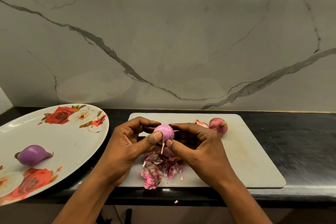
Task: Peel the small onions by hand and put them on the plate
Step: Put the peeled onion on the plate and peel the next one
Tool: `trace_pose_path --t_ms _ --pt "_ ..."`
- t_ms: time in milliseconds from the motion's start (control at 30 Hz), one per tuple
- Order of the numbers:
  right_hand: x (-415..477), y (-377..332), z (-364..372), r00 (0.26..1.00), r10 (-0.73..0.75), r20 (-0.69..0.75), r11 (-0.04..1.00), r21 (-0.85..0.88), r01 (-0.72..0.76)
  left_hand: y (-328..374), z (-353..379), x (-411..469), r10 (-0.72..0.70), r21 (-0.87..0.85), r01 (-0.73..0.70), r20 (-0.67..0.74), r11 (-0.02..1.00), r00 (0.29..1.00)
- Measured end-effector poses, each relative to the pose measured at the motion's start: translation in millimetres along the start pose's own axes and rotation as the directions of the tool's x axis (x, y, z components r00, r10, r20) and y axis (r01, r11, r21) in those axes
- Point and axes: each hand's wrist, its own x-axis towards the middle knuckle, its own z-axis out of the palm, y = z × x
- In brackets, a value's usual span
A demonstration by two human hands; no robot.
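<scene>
- Head view, far left of the frame: lay a large white plate [76, 143] printed with red and white roses, resting on the dark counter [291, 132].
- Lower left, on that plate: rested one peeled onion [33, 155], purple and glossy, pointed end toward the right.
- Left of centre: curled around the onion in hand [164, 133], the left hand [125, 149], thumb pressed on the near side, fingers closed over the top.
- Centre: was held just above the white cutting board [251, 160], pink and mostly bare, with a thin dry strand hanging from its underside between the two thumbs.
- Lower centre, under the hands: lay a heap of torn pink and white skins [160, 169] on the board; one small scrap sat off the board on the counter's front edge.
- Right of centre: gripped the same onion from the other side, the right hand [201, 149], fingertips closed on the top, thumb pinching near the strand.
- Upper right of the board: sat an unpeeled onion [218, 125] with reddish skin, a loose curl of skin just beside it on the left.
- Behind everything: stood a grey-veined marble wall [163, 42].
</scene>
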Motion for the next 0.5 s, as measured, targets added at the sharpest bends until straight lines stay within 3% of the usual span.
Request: trace_pose_path --t_ms 500 --pt "-0.3 0.3 -0.6 1.000 0.006 -0.011 1.000 0.015 -0.006 0.3 -0.8 -0.9 -0.004 0.013 0.004 0.009 1.000 1.000"
